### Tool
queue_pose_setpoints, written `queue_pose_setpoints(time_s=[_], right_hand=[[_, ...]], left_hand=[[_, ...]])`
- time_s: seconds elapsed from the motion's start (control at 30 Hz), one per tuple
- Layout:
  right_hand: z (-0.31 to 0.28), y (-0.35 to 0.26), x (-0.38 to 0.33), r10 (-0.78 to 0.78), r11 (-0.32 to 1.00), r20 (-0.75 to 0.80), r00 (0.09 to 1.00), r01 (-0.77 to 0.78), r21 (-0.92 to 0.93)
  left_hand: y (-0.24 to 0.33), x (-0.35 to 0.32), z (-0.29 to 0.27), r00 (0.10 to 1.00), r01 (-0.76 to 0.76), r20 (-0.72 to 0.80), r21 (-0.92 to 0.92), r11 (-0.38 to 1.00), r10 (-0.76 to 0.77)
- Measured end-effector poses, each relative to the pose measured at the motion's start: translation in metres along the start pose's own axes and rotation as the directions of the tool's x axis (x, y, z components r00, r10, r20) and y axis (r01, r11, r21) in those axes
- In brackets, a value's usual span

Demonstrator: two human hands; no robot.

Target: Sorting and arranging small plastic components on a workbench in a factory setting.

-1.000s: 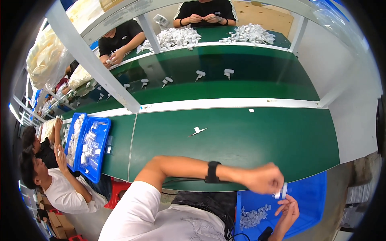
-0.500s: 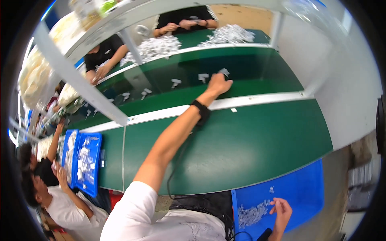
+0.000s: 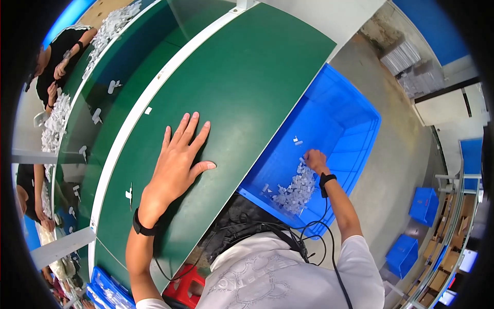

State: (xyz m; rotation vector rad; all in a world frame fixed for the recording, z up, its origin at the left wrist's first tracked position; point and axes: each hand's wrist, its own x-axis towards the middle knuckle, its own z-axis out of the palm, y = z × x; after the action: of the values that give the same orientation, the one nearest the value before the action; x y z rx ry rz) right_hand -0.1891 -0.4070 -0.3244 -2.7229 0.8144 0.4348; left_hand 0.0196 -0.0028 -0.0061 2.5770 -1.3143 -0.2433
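My left hand (image 3: pixel 177 159) hangs over or rests on the green tabletop (image 3: pixel 247 72), palm down, fingers spread, holding nothing. A small white part (image 3: pixel 129 193) lies on the table beside my left wrist. My right hand (image 3: pixel 315 159) is inside the large blue bin (image 3: pixel 355 110), its fingers curled closed just above the far end of a heap of small white plastic pieces (image 3: pixel 294 193). Whatever those fingers hold, if anything, is hidden. One loose white piece (image 3: pixel 297 140) lies apart from the heap, beyond my right hand.
Past the white rail (image 3: pixel 154 82), a dark green belt (image 3: pixel 85 134) carries several spaced white parts. Across it, people sit by piles of white parts (image 3: pixel 55 123). Blue tray (image 3: pixel 110 288) lower left; red stool (image 3: pixel 188 283) under the table edge. Blue crates (image 3: pixel 423 206) stand at right.
My left hand has come back from the belt to the near tabletop, fingers now spread. My right hand has moved lower into the bin and closed. The view has swung right.
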Motion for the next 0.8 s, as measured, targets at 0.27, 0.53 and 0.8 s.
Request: queue_pose_setpoints(time_s=[0.27, 0.53, 0.8], right_hand=[[0.044, -0.02, 0.008, -0.052, 0.988, 0.015, 0.999, 0.054, -0.145], [0.041, -0.013, 0.015, 0.018, 0.973, 0.036, 0.999, -0.009, -0.23], [-0.148, -0.111, -0.06, -0.238, 0.621, -0.179, 0.955, 0.291, 0.728]], left_hand=[[-0.013, -0.01, 0.005, 1.0, 0.017, -0.017, 0.051, 0.999, -0.016], [-0.008, -0.012, 0.019, 0.998, 0.0, -0.055, 0.025, 1.0, 0.002], [0.011, -0.01, 0.014, 0.988, -0.077, -0.148, -0.252, 0.965, 0.04]])
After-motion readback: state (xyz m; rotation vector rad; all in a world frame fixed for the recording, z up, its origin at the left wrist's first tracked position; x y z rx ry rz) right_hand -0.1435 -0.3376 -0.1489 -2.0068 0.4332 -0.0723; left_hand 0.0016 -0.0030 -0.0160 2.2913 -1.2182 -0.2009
